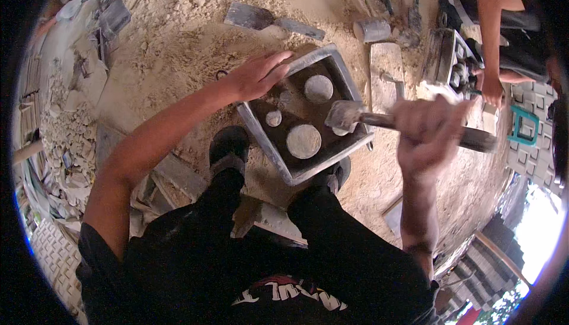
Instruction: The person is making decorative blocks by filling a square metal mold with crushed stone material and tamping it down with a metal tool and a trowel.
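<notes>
A square frame (277, 158) with grey, dusty walls rests on the ground before my shoes, turned at an angle. On the dark bed within it are pale round discs (303, 141) of differing sizes. My left hand (258, 77) is closed over its upper-left rim, one digit on the inner side and others along the outer side. In my right hand (428, 132), blurred by motion, is a short tool with a dark round handle (477, 139). Its dust-caked head (344, 114) is over the right part of the frame, partly hiding a disc; whether they touch I cannot tell.
A flat trowel-like tool (252, 16) lies on loose sand beyond the frame. Near it are a grey cylinder (372, 29) and a board (385, 64). At right, another person's hand (493, 91) works by a second box (440, 58). Rubble (68, 141) lies at left.
</notes>
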Demonstrator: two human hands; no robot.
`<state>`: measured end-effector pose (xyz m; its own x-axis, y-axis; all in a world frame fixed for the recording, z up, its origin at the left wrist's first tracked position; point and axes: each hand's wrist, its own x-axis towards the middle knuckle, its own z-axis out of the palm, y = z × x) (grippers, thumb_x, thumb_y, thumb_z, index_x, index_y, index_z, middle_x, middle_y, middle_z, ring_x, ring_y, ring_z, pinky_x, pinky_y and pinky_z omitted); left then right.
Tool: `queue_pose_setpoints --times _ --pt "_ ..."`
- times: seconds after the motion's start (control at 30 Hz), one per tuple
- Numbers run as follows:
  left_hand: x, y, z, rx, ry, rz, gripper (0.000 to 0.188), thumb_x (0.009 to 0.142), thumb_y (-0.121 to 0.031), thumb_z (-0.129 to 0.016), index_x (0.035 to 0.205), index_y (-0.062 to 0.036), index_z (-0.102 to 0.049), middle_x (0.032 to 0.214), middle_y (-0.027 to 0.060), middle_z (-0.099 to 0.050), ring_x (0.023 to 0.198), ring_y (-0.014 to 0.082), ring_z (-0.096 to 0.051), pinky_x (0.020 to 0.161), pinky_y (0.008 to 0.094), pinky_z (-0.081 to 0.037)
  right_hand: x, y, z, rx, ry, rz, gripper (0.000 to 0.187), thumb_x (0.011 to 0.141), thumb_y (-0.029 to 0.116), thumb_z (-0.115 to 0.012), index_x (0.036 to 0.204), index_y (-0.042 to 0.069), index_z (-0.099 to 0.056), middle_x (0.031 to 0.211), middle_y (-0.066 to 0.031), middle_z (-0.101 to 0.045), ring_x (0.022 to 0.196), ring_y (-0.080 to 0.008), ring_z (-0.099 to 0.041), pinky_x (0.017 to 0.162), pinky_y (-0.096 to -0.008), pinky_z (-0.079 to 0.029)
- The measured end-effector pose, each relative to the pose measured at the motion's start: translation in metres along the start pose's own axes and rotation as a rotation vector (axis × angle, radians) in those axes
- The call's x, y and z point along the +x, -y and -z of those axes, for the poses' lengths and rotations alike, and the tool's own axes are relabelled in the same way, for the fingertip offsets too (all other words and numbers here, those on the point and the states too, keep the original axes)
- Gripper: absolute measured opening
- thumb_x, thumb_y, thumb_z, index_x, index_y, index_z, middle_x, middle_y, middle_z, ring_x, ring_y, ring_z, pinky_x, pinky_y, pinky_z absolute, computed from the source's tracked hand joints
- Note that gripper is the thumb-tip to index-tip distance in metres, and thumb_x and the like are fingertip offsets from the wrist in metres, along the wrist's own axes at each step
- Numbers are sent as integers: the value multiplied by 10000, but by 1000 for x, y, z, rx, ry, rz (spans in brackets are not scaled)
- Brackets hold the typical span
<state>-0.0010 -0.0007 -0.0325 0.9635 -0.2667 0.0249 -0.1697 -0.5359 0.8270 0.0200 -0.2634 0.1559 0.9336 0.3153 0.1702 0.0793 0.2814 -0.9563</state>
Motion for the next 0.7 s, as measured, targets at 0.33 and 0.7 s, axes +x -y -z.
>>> queue_pose_setpoints --times 0.33,0.7 --pt "49 -1 13 -510 -165 20 579 997 -441 -274 1266 32 -471 1202 181 -569 1177 252 -509 1029 351 -357 65 -7 -52 -169 -46 81 451 989 474 -340 703 125 -346 569 29 -229 502 -116 -262 532 -272 -290" --pt "23 29 -15 -325 -138 24 636 980 -504 -264 1188 22 -553 1202 180 -575 1194 272 -496 1035 346 -349 50 -58 -66 -446 8 -4 396 990 343 -450 688 91 -402 589 11 -413 551 -68 -373 483 -250 -279"
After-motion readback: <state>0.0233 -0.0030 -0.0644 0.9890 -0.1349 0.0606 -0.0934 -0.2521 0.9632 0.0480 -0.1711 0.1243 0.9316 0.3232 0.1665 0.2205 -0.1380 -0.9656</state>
